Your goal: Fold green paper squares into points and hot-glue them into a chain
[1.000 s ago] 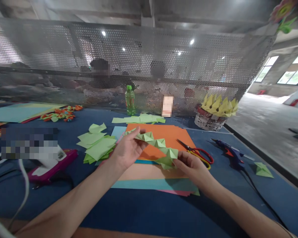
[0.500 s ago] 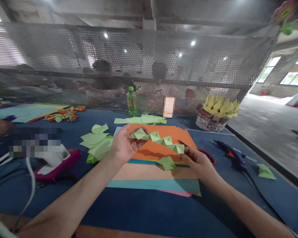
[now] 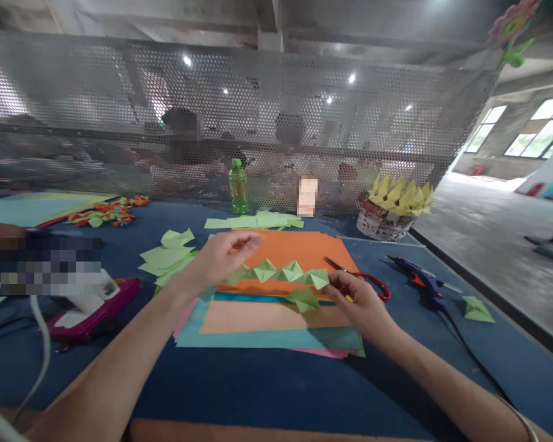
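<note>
A chain of folded light-green paper pieces (image 3: 291, 271) hangs over the orange paper, its right end pinched between the thumb and fingers of my right hand (image 3: 357, 298). My left hand (image 3: 228, 255) is raised above the left end of the chain, fingers loosely curled and apart from the thumb, holding nothing that I can see. Its wrist and fingers partly cover that end. Below the chain lies a loose green folded piece (image 3: 303, 299). Red-handled scissors (image 3: 373, 282) rest just behind my right hand.
Coloured paper sheets (image 3: 267, 337) are stacked on the blue table. Green paper pieces (image 3: 168, 255) lie left, with strips (image 3: 258, 220) behind. A glue gun (image 3: 419, 279), green folded piece (image 3: 478, 309), basket (image 3: 382, 220), bottle (image 3: 238, 187) and magenta-based device (image 3: 92, 310) stand around. Another person's hand (image 3: 2, 236) is far left.
My left hand has let go of the chain's left end and lifted off it, turning over. The chain has sunk slightly, still in my right hand. The view has shifted a little.
</note>
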A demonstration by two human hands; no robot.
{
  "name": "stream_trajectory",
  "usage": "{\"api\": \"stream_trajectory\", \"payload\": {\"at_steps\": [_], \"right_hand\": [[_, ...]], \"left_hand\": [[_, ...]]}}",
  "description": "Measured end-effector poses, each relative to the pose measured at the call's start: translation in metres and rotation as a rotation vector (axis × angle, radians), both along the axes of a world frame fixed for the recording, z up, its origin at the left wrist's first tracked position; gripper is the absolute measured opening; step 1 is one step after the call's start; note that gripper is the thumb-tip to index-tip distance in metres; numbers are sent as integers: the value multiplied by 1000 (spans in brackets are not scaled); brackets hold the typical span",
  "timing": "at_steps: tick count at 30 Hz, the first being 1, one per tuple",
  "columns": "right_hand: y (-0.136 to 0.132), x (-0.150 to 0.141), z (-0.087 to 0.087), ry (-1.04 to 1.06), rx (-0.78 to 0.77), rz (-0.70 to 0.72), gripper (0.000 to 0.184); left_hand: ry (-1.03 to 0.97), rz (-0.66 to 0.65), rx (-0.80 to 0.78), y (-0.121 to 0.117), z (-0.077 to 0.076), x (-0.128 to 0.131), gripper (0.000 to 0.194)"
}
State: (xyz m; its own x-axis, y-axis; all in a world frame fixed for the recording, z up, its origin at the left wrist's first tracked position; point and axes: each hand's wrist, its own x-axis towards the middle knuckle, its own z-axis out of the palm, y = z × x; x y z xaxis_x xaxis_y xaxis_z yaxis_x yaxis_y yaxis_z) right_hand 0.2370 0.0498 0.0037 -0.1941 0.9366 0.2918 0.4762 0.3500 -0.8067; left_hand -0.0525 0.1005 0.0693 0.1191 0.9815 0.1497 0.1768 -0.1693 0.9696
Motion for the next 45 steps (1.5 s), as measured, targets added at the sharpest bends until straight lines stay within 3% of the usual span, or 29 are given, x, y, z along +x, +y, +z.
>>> {"api": "stream_trajectory", "payload": {"at_steps": [8,14,19,27,30,34,40,45], "right_hand": [[-11,-17,14,-93,59,66,19],[-11,-20,16,-141,84,88,22],[-3,-13,5,-302,100,-34,32],[-3,-20,-3,-477,98,-6,4],[-2,-18,-3,-507,101,-3,13],[-1,-8,5,-532,145,19,18],[12,41,21,-660,200,-183,26],[22,104,45,-720,182,-398,22]], "left_hand": [[296,-348,-37,-29,4,18,38],[381,-561,-138,-29,0,22,31],[367,-544,-185,-23,-5,18,37],[400,-556,-227,-16,-10,12,39],[466,-527,-137,-18,-6,15,30],[563,-388,79,-25,0,19,16],[670,-244,319,-24,-12,15,24],[746,-291,470,-22,-19,17,25]]}}
